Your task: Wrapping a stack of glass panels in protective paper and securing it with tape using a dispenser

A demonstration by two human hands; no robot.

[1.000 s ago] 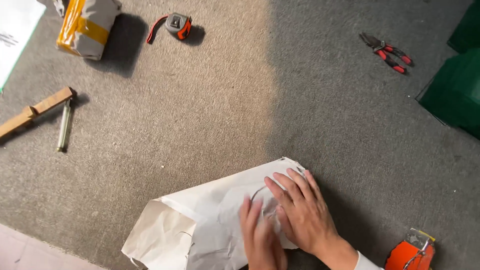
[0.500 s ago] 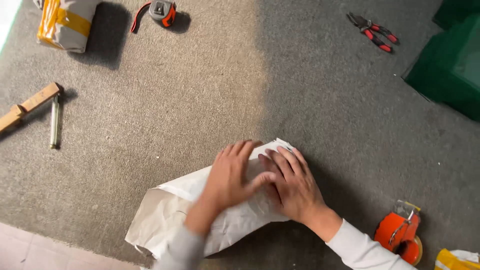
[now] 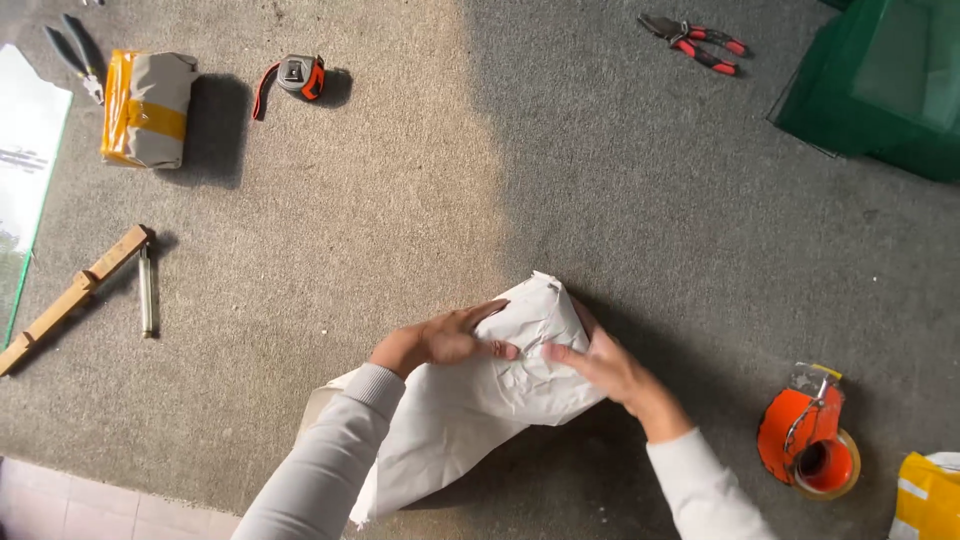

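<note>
Both hands press on a white paper parcel (image 3: 480,400) lying on the grey carpet (image 3: 400,200). Left hand (image 3: 440,340) and right hand (image 3: 605,365) lie flat, fingers extended, at its far end. Its long axis slants from them back toward the person's left.

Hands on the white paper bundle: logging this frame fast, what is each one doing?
Left hand: open, fingers pressed on the white paper bundle.
Right hand: open, cupped around the bundle's far end, index finger pressing its top.
</note>
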